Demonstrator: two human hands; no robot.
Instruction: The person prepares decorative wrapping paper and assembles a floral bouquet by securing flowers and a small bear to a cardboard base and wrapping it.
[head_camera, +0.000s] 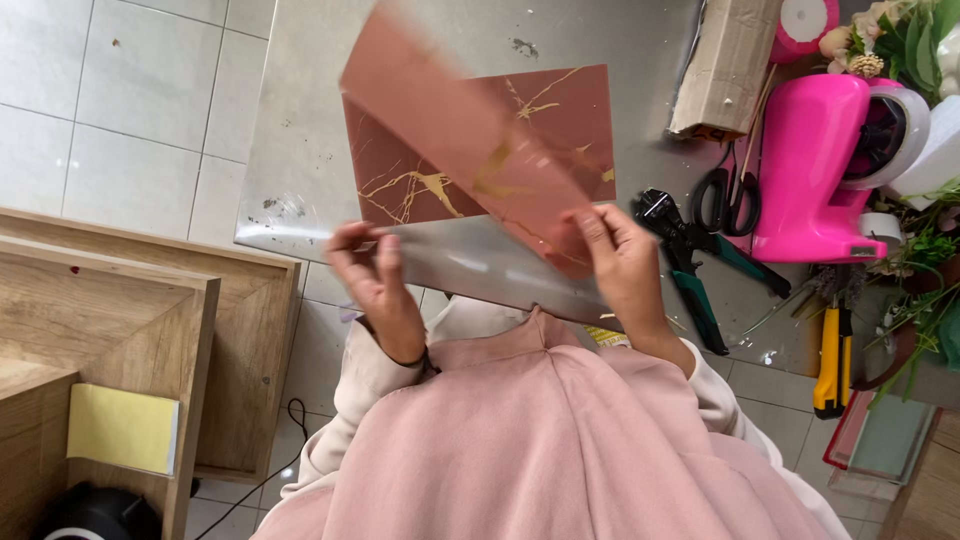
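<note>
holding a pink gold-veined paper sheet (470, 140) up over the tabletop (300, 150), long axis slanting up-left, right hand (620, 265) pinching its near lower corner, left hand (370, 275) pinching the clear film edge (450, 260) beside it, right nearer

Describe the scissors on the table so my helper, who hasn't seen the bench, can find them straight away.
Start at the big bright pink tape dispenser on the right of the grey table. Just left of it lie the scissors, handles towards the person. Their black loop handles set them apart from the green-handled pliers below and the yellow utility knife nearer the table edge.
</note>
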